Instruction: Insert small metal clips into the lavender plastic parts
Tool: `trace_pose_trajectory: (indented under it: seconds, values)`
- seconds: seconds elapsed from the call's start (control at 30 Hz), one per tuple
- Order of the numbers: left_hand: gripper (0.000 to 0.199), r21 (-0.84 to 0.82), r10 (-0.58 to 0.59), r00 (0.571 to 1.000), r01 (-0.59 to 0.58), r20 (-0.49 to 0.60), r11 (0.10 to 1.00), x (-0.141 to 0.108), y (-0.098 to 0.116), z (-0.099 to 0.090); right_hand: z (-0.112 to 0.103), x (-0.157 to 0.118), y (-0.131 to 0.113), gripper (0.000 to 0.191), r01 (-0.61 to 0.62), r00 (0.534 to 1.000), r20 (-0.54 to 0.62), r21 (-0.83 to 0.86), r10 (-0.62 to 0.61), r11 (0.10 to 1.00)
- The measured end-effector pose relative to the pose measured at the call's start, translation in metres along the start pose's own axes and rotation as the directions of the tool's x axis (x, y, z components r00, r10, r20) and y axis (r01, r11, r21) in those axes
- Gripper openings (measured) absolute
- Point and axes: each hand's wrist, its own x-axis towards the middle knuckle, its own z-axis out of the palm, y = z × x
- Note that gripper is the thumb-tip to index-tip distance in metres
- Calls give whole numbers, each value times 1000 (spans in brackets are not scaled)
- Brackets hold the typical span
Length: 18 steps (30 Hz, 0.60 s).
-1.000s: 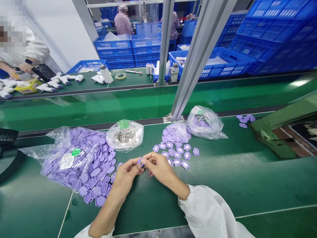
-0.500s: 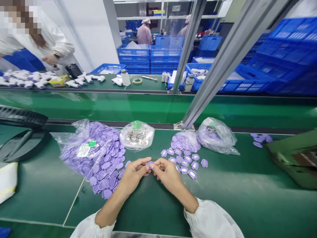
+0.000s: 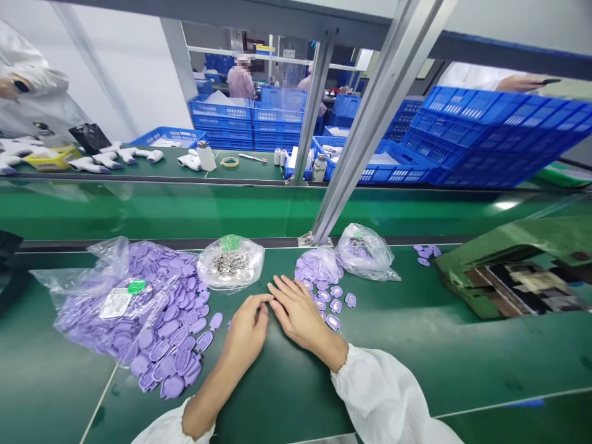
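Observation:
My left hand (image 3: 248,327) is above the green bench with its index finger reaching to the fingers of my right hand. Its thumb is bent in and the other fingers are curled; whether anything is inside is hidden. My right hand (image 3: 298,313) is palm down, fingers stretched out, with no piece visible in it. It partly covers a group of purple plastic pieces (image 3: 336,306) with small metal parts on them. Left of my left hand spreads a heap of plain purple pieces (image 3: 169,313), partly in a clear bag. A bag of small metal parts (image 3: 231,264) lies beyond my hands.
Two bags of purple pieces, one flatter (image 3: 318,264) and one fuller (image 3: 367,253), lie at the back. A green machine (image 3: 481,265) stands at right. Metal posts (image 3: 365,117) rise behind the bench. Beyond are blue crates (image 3: 490,132) and other people.
My hands no longer pinch a purple piece together in view. My right hand has opened and flattened, covering part of the finished-looking group. The view has turned right.

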Motion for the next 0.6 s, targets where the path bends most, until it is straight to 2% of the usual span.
trace_pose_trajectory:
  seconds: [0.07, 0.13, 0.17, 0.2, 0.23, 0.27, 0.33, 0.37, 0.43, 0.47, 0.5, 0.53, 0.6]
  values:
    - [25, -316, -143, 990, 135, -2, 939, -1, 0, -17, 6, 0, -1, 49, 60, 998, 26, -54, -59, 997]
    - [26, -600, -257, 966, 225, 34, 768, 0, 3, -37, 8, -4, 2, 50, 124, 992, 23, -113, -122, 986]
    - [26, -694, -285, 958, 228, 35, 683, 0, 5, -47, 7, -8, 7, 48, 152, 988, 18, -139, -151, 979]
    - [26, -752, -297, 955, 209, 18, 626, 1, 7, -58, 5, -13, 13, 45, 177, 984, 14, -162, -177, 971]
    - [26, -771, -300, 954, 185, -8, 610, 2, 9, -67, 1, -19, 22, 42, 200, 979, 8, -181, -202, 963]
    - [26, -754, -296, 954, 168, -37, 635, 1, 10, -77, -4, -26, 33, 40, 220, 975, 0, -197, -224, 956]
    - [27, -594, -269, 960, 170, -82, 787, -3, 9, -93, -16, -42, 56, 38, 253, 964, -23, -217, -264, 943]
    - [29, -445, -249, 964, 185, -90, 876, -6, 7, -99, -22, -50, 68, 36, 261, 961, -39, -223, -276, 939]
    - [32, -40, -167, 983, 164, -82, 986, -16, 1, -106, -33, -63, 88, 34, 262, 957, -66, -231, -284, 937]
    - [32, 179, -87, 995, 95, -52, 979, -21, -3, -107, -37, -67, 95, 34, 259, 956, -78, -235, -284, 937]
    - [32, 380, 10, 1000, -10, 3, 925, -25, -7, -106, -40, -71, 99, 33, 260, 954, -86, -243, -288, 934]
    - [32, 545, 107, 991, -133, 80, 828, -29, -11, -104, -42, -73, 101, 31, 264, 952, -89, -256, -294, 930]
    - [32, 749, 237, 939, -343, 251, 567, -33, -15, -97, -47, -72, 96, 29, 264, 950, -89, -287, -299, 921]
